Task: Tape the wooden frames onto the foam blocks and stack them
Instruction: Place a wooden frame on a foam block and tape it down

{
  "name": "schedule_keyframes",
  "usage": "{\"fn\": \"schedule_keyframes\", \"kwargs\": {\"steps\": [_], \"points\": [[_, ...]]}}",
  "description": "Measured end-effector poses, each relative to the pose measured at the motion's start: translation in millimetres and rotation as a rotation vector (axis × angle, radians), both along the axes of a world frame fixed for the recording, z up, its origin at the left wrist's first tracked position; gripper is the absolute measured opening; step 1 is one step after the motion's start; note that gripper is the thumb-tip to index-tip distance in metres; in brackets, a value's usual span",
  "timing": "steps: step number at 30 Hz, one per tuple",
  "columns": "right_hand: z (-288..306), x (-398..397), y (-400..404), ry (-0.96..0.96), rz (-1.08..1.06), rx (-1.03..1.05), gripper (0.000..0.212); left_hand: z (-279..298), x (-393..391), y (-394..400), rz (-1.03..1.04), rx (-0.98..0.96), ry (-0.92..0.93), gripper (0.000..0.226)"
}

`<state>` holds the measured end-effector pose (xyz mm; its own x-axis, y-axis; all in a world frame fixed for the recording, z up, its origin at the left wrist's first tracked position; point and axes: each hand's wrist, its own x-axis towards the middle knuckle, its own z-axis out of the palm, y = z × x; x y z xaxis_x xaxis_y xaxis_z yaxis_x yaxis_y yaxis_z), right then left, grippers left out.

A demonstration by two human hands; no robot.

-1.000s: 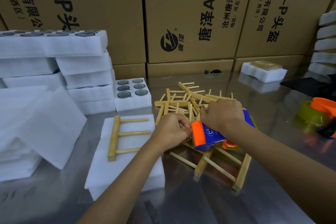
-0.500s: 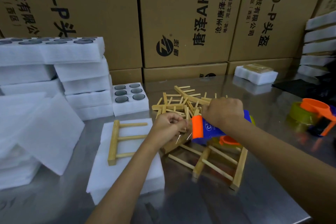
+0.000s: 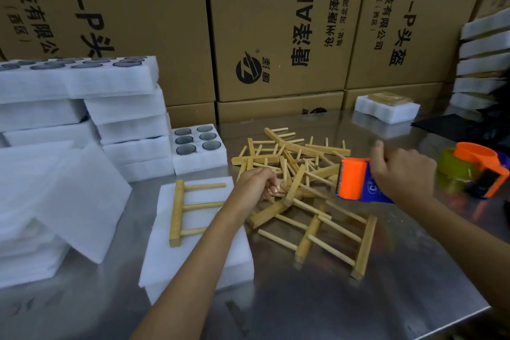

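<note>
A wooden comb-shaped frame (image 3: pixel 180 210) lies on a flat white foam block (image 3: pixel 193 254) near the table's front. To its right sits a loose pile of wooden frames (image 3: pixel 298 171). My right hand (image 3: pixel 400 174) grips an orange and blue tape dispenser (image 3: pixel 354 181) above the pile. My left hand (image 3: pixel 256 184) pinches the free end of clear tape (image 3: pixel 276 188) at the foam block's right edge; the stretched tape between hand and dispenser is barely visible.
Stacks of white foam blocks (image 3: pixel 82 108) fill the left side, one (image 3: pixel 198 149) with round holes. A second tape dispenser (image 3: pixel 474 168) lies at right. A taped foam block (image 3: pixel 386 106) sits at the back. More foam (image 3: pixel 483 64) is stacked far right. Cardboard boxes (image 3: pixel 276 30) form the back wall.
My right hand has pulled the dispenser away to the right, widening the gap from my left hand, which stays near the foam block holding the tape end.
</note>
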<state>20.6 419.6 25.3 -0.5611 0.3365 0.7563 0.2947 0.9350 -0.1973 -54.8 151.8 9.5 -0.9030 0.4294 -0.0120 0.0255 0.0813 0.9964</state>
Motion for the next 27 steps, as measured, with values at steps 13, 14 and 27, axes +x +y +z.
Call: {"fn": "schedule_keyframes", "kwargs": {"steps": [13, 14, 27], "points": [[-32.1, 29.9, 46.5, 0.133, -0.265, -0.178, 0.068, -2.9, 2.5, 4.7, 0.034, -0.018, 0.073, 0.027], [-35.5, 27.2, 44.3, 0.103, -0.291, -0.199, 0.069, -3.1, 2.9, 5.0, 0.031, -0.025, 0.076, 0.027], [-33.1, 14.0, 0.2, -0.153, -0.240, -0.082, 0.032, -4.1, -0.7, 3.7, 0.033, -0.017, 0.071, 0.033]]}}
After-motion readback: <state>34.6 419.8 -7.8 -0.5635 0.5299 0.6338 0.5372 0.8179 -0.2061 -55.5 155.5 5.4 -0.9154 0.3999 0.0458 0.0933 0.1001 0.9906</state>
